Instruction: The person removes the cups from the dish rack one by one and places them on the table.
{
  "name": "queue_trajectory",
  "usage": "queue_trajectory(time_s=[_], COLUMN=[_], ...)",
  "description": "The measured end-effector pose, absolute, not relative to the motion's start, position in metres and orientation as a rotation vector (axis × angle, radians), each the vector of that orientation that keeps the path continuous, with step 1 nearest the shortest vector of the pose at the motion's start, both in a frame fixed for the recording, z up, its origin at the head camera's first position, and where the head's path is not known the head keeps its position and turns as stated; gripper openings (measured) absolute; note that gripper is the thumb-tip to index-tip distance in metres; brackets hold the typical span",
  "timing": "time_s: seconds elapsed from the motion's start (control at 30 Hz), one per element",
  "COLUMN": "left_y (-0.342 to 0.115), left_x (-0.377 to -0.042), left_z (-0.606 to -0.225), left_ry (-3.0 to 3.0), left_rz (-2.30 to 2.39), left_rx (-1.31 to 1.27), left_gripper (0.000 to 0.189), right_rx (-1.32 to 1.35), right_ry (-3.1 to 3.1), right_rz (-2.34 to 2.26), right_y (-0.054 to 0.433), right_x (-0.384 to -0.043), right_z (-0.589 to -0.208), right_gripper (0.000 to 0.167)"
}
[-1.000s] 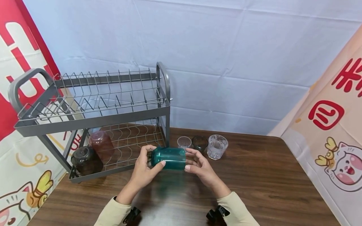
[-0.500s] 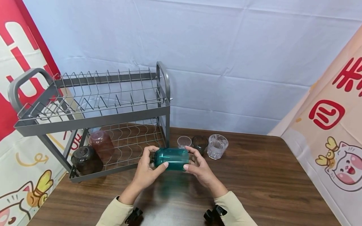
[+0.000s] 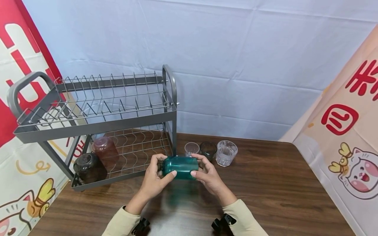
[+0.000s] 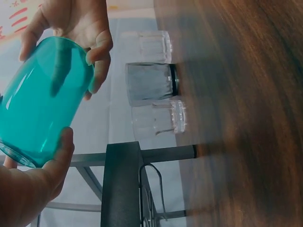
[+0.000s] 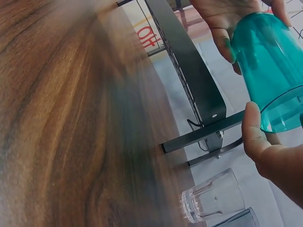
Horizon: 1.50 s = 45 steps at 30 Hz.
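A teal see-through drinking glass (image 3: 180,167) lies sideways in the air between both hands, above the table. My left hand (image 3: 155,179) grips its base end, thumb on the near side. At the open rim end, my right hand (image 3: 210,178) holds it with thumb and fingers. The right wrist view shows the rim of the teal glass (image 5: 279,66) towards the right hand. Behind it on the table stand a small clear glass (image 3: 192,148), a dark glass (image 3: 208,150) and a larger clear glass (image 3: 226,154), in a row.
To the left stands a grey two-tier dish rack (image 3: 97,126). Its lower tier holds a dark glass (image 3: 88,168) and a reddish glass (image 3: 105,152), both upside down. A pale cloth (image 3: 236,72) hangs behind the brown wooden table (image 3: 271,183).
Both hands and the teal glass have shifted slightly right and a little nearer to me. The grip stays on both ends. The rack and the other glasses have not moved.
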State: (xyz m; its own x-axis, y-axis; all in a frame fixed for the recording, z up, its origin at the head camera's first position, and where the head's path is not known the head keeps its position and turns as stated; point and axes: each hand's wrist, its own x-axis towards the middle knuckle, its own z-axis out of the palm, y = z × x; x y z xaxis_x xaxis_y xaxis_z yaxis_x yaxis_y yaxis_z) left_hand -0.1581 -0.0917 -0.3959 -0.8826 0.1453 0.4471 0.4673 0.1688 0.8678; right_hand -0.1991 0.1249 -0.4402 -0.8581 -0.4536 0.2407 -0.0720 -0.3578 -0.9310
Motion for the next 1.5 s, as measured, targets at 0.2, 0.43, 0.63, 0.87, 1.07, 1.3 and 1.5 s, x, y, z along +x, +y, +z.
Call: queue_trajectory(time_s=[0.2, 0.43, 0.63, 0.87, 1.07, 1.3, 1.5], left_y=[-0.093, -0.098, -0.103, -0.104, -0.108, -0.115, -0.128], left_x=[-0.158, -0.169, -0.174, -0.172, -0.173, -0.176, -0.177], left_z=[-0.397, -0.411, -0.417, -0.417, -0.415, -0.409, -0.406], left_ry=[-2.198, -2.293, -2.350, -2.366, -2.389, -2.440, -2.467], left_rz=[-1.750, -1.638, -1.453, -1.402, -1.287, -1.095, -1.023], left_rx=[-0.578, -0.579, -0.615, -0.608, -0.605, -0.585, -0.546], left_gripper=[0.050, 0.054, 0.059, 0.064, 0.068, 0.068, 0.065], right_rx=[-0.684, -0.665, -0.678, -0.711, -0.685, -0.589, -0.467], right_ry=[1.623, 1.612, 1.615, 1.675, 1.821, 2.005, 2.138], right_rz=[-2.300, -2.316, -2.335, -2.307, -2.288, -2.244, -2.190], right_y=[0.125, 0.125, 0.127, 0.128, 0.131, 0.137, 0.142], right_x=[-0.199, -0.197, -0.196, -0.196, -0.196, -0.193, -0.193], right_z=[-0.439, -0.439, -0.438, -0.438, -0.436, -0.430, -0.426], right_gripper=[0.062, 0.059, 0.059, 0.060, 0.059, 0.056, 0.056])
